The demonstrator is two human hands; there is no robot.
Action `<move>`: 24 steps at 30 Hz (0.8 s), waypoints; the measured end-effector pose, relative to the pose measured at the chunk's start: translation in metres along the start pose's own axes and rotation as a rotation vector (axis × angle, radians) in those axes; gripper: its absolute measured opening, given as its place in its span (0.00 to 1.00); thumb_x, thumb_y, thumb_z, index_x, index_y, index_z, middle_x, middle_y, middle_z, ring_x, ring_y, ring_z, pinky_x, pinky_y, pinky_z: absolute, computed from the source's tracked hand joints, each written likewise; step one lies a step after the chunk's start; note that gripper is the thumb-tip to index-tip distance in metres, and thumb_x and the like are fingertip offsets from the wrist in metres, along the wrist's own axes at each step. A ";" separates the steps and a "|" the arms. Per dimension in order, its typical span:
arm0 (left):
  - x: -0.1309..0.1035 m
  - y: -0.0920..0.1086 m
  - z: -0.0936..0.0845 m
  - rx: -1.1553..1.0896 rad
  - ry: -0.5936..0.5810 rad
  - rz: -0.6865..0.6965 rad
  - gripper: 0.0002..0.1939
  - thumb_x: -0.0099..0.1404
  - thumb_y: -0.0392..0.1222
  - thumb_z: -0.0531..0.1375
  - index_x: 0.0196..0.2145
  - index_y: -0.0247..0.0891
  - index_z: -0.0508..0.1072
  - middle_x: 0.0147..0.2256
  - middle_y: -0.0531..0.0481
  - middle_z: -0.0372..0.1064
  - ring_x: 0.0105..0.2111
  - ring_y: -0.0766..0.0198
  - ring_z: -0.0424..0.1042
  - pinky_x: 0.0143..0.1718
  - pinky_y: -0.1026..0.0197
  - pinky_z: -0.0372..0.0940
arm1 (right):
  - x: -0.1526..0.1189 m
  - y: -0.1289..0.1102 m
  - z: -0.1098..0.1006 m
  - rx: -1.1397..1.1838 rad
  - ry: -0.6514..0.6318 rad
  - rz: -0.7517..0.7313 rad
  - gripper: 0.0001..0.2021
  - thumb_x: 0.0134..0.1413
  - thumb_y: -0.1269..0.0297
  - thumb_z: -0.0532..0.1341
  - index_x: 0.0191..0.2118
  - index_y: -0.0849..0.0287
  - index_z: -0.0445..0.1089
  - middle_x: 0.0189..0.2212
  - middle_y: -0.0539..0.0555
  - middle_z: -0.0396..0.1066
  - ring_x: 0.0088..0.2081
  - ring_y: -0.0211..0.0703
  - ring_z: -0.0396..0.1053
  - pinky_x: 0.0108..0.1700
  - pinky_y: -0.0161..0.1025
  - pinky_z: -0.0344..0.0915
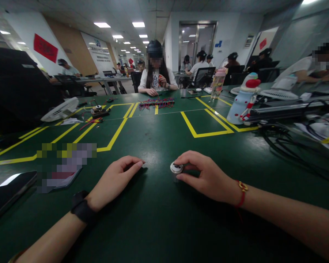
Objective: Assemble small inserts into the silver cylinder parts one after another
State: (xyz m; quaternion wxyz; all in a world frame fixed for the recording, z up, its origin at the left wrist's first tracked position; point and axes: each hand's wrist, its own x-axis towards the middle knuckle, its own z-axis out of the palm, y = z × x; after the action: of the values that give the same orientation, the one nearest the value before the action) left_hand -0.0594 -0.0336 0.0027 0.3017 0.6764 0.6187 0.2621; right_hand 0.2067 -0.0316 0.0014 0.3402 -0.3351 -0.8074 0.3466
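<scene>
My right hand (203, 175) has its thumb and fingers around a small metal cylinder (176, 168) with a white top, which stands upright on the green table (159, 219). To the left, my left hand (120, 173) is close to the tabletop, its thumb and forefinger pressed together at the tips. Something tiny and dark shows at those fingertips, too small to name. A gap of bare table lies between the two hands.
On the left lie a phone (11, 193) and a blurred flat item (65, 171). A blue bottle (241, 102) and black cables (285, 149) are at the right. Coloured wires (157, 103) lie ahead, before a seated person (156, 73).
</scene>
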 end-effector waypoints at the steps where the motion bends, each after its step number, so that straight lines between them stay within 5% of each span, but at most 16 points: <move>1: 0.000 0.002 0.001 0.010 0.001 0.008 0.18 0.62 0.55 0.54 0.40 0.42 0.74 0.39 0.50 0.73 0.39 0.57 0.71 0.41 0.57 0.62 | -0.001 0.002 0.001 0.011 0.001 0.002 0.12 0.52 0.65 0.61 0.44 0.57 0.67 0.44 0.53 0.67 0.45 0.36 0.67 0.47 0.36 0.69; 6: -0.001 0.028 0.017 0.036 0.015 0.200 0.16 0.65 0.52 0.52 0.45 0.46 0.74 0.44 0.50 0.70 0.41 0.59 0.69 0.40 0.58 0.63 | -0.004 0.017 0.008 0.132 0.017 0.066 0.25 0.47 0.65 0.65 0.52 0.56 0.59 0.47 0.54 0.67 0.47 0.37 0.67 0.50 0.39 0.68; 11: 0.000 0.058 0.036 0.012 0.005 0.375 0.13 0.65 0.48 0.54 0.42 0.47 0.76 0.41 0.49 0.69 0.41 0.60 0.68 0.43 0.57 0.63 | -0.004 0.023 0.011 0.171 0.013 0.079 0.24 0.47 0.66 0.65 0.50 0.56 0.58 0.46 0.54 0.68 0.46 0.37 0.69 0.50 0.40 0.68; 20: 0.005 0.063 0.038 0.006 -0.013 0.421 0.10 0.64 0.45 0.57 0.37 0.47 0.78 0.40 0.50 0.68 0.40 0.61 0.68 0.42 0.58 0.63 | -0.002 0.021 0.011 0.103 -0.001 0.066 0.24 0.48 0.65 0.64 0.52 0.56 0.58 0.46 0.54 0.68 0.45 0.37 0.69 0.48 0.40 0.68; 24: 0.004 0.067 0.034 -0.024 0.086 0.393 0.10 0.63 0.46 0.57 0.35 0.43 0.77 0.37 0.50 0.69 0.38 0.62 0.68 0.40 0.59 0.63 | -0.003 0.020 0.011 -0.016 0.009 0.020 0.22 0.50 0.64 0.62 0.53 0.55 0.60 0.45 0.53 0.68 0.43 0.37 0.68 0.46 0.39 0.68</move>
State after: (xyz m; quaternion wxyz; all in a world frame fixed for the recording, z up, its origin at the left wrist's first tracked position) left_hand 0.0112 -0.0359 0.0285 0.2261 0.7686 0.4840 0.3521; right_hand 0.2063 -0.0269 -0.0209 0.3375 -0.3472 -0.8054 0.3419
